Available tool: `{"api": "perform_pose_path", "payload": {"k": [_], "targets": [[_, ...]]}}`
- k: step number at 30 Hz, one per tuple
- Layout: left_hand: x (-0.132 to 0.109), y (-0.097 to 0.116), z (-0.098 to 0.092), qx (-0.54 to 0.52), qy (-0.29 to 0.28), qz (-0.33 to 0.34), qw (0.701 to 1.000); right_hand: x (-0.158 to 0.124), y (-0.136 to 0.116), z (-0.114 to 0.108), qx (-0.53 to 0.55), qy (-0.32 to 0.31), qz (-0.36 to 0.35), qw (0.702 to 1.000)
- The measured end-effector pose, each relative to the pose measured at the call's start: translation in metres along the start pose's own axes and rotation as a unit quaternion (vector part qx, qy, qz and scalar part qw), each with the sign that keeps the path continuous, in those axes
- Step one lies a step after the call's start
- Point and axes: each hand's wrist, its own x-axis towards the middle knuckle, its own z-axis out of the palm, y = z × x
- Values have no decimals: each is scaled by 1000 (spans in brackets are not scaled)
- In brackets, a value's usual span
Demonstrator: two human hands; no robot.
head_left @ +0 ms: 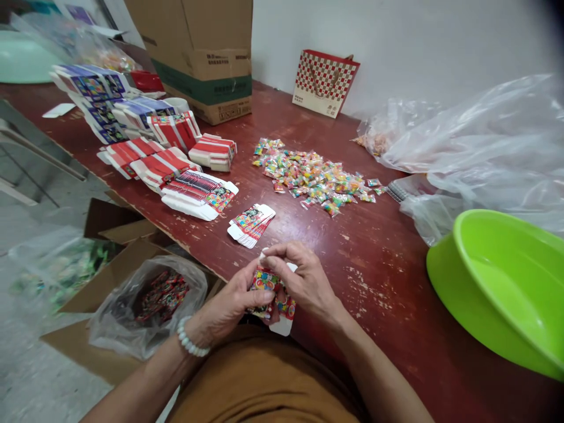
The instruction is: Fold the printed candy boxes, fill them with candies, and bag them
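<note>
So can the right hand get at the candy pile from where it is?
Probably yes. Only bare tabletop lies between the right hand and the candy pile. But it is pinching a flap of the small printed carton, which the left hand also grips.

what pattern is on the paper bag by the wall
Red-and-white checks on the paper bag, with a cream band below; head view.

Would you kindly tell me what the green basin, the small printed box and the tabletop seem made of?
The green basin looks plastic: smooth, glossy highlights. The small printed box seems thin card: white folded flaps, glossy print. The tabletop is probably wood, its red-brown lacquer chipped pale.
</note>
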Motion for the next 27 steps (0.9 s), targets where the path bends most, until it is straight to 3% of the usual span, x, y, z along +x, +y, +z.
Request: {"api": "perform_pose_path", "payload": {"k": [5, 9, 13, 16, 19, 22, 24, 27], "targets": [[2, -5, -1, -16, 67, 41, 997, 1, 8, -5, 254, 55, 131, 957], [6, -8, 0, -58, 135, 57, 988, -2, 12, -3, 346, -48, 187, 918], [10, -9, 3, -38, 155, 34, 987, -5, 13, 5, 390, -102, 213, 890], [11, -8, 2, 21, 154, 41, 987, -7, 16, 9, 344, -59, 149, 925], [12, -4, 0, -5, 142, -12, 990, -8, 20, 6, 197, 13, -6, 980], [12, 0, -2, -90, 84, -102, 987, -9, 22, 0, 97, -26, -94, 990], [12, 2, -2, -117, 66, -118, 984, -9, 21, -2, 93, -50, -49, 993], [13, 1, 1, -106, 88, -90, 986, -5, 15, -2, 174, -77, 123, 974]]}}
